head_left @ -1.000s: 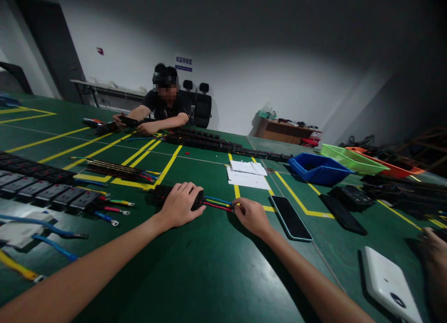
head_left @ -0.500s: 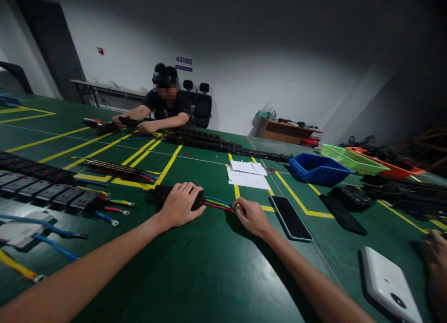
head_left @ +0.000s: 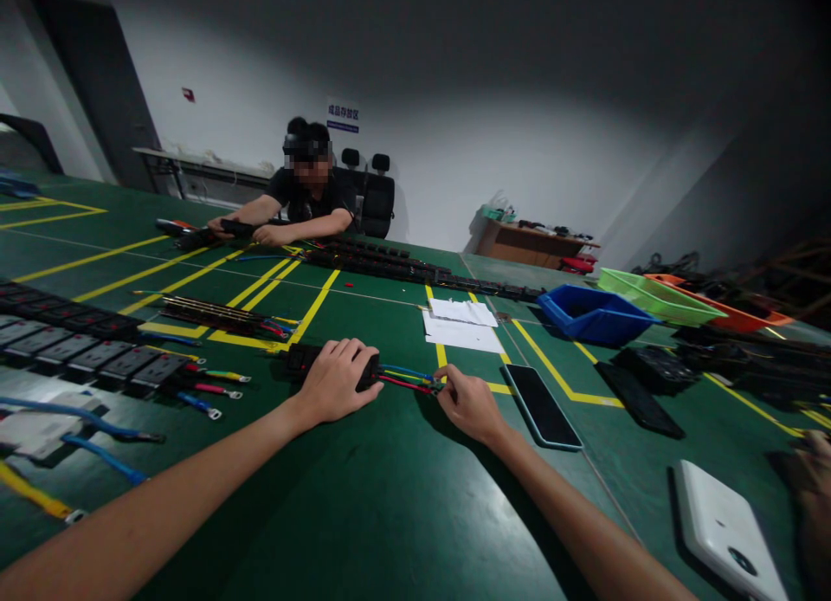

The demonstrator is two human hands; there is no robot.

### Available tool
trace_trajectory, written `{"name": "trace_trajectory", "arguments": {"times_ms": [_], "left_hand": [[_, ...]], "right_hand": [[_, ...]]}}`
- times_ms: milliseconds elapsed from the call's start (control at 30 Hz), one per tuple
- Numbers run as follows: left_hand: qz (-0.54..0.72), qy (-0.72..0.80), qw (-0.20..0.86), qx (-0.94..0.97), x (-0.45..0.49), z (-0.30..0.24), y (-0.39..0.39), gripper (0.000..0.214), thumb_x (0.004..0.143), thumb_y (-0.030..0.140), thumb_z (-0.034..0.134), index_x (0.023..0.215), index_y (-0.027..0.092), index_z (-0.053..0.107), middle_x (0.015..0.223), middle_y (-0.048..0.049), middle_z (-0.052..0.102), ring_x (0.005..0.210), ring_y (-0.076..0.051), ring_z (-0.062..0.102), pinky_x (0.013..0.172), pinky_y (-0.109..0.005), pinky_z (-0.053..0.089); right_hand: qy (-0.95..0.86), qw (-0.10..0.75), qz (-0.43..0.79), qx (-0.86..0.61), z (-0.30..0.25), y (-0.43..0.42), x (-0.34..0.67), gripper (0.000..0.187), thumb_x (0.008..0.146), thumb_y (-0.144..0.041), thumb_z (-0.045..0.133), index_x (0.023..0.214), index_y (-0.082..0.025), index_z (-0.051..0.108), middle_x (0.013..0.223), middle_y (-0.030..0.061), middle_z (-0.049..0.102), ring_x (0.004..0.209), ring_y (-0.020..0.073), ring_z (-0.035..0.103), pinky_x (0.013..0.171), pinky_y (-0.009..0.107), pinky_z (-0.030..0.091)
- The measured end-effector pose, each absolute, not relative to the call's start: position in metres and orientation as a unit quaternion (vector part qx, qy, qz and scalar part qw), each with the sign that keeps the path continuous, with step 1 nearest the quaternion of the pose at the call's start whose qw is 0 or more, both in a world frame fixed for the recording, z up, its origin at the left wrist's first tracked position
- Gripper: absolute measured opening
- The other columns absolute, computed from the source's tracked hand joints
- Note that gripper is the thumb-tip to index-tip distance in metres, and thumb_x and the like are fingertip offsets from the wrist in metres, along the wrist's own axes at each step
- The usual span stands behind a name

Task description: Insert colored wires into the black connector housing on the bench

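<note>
My left hand (head_left: pixel 338 378) is wrapped over a black socket module (head_left: pixel 302 360) on the green table, covering most of its near end. Blue, yellow-green and red wires (head_left: pixel 406 378) run from the module toward the right. At their far ends, my right hand (head_left: pixel 468 402) pinches a wire end between thumb and fingers; small metal terminals show beside the fingertips. Left of my forearm lies a row of black socket modules (head_left: pixel 97 350), with lugged wires (head_left: pixel 217 393) in several colours sticking out.
White paper sheets (head_left: pixel 462 326) and a phone (head_left: pixel 544 408) lie right of my hands. Beyond are blue (head_left: pixel 594 315), green (head_left: pixel 655 296) and orange bins. A white device (head_left: pixel 727 532) sits at the near right. Across the table a co-worker (head_left: pixel 312 185) handles a black part.
My right hand's fingers have shifted slightly at the wire ends, and the wires have spread a little apart. My left hand stays on the socket module.
</note>
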State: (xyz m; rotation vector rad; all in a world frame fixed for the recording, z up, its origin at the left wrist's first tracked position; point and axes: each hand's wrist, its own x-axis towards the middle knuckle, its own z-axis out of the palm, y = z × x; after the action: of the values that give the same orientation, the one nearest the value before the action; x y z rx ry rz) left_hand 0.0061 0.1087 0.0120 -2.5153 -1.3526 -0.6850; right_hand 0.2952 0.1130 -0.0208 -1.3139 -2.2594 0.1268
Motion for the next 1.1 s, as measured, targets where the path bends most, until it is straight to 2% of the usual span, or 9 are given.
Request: {"name": "trace_trajectory", "arguments": {"times_ms": [300, 467, 733, 1100], "left_hand": [[-0.233, -0.457, 0.097, -0.853, 0.0057, 0.0125, 0.1082, 0.047, 0.089, 0.051, 0.058, 0.123, 0.019, 0.058, 0.110, -0.0104, 0.062, 0.099, -0.027, 0.057, 0.089, -0.044, 0.043], [-0.224, -0.458, 0.107, -0.854, 0.0059, 0.0122, 0.1080, 0.046, 0.089, 0.050, 0.059, 0.122, 0.018, 0.058, 0.110, -0.0110, 0.062, 0.101, -0.028, 0.056, 0.091, -0.044, 0.042], [-0.227, -0.458, 0.103, -0.853, 0.0060, 0.0120, 0.1086, 0.046, 0.089, 0.050, 0.059, 0.122, 0.018, 0.058, 0.110, -0.0107, 0.062, 0.100, -0.028, 0.057, 0.090, -0.044, 0.042], [-0.236, -0.455, 0.099, -0.853, 0.0054, 0.0116, 0.1086, 0.046, 0.089, 0.051, 0.057, 0.122, 0.019, 0.058, 0.109, -0.0107, 0.062, 0.099, -0.027, 0.057, 0.089, -0.044, 0.042]], "right_hand": [[-0.829, 0.245, 0.035, -0.502, -0.0199, 0.1130, 0.2944, 0.026, 0.086, -0.018, 0.048, 0.107, -0.020, 0.062, 0.063, -0.0026, 0.062, 0.056, 0.0155, 0.056, 0.058, 0.025, 0.029], [-0.829, 0.220, 0.046, -0.512, -0.0163, 0.1114, 0.2920, 0.019, 0.086, -0.018, 0.050, 0.096, -0.022, 0.066, 0.064, -0.0013, 0.064, 0.059, 0.0156, 0.058, 0.058, 0.025, 0.028], [-0.835, 0.244, 0.073, -0.487, -0.0164, 0.1114, 0.2944, 0.022, 0.083, -0.016, 0.048, 0.100, -0.020, 0.061, 0.059, -0.0035, 0.060, 0.053, 0.0150, 0.053, 0.057, 0.025, 0.028], [-0.833, 0.247, 0.035, -0.494, -0.0157, 0.1095, 0.2925, 0.023, 0.085, -0.017, 0.048, 0.097, -0.021, 0.067, 0.062, -0.0013, 0.064, 0.055, 0.0147, 0.056, 0.058, 0.025, 0.031]]}}
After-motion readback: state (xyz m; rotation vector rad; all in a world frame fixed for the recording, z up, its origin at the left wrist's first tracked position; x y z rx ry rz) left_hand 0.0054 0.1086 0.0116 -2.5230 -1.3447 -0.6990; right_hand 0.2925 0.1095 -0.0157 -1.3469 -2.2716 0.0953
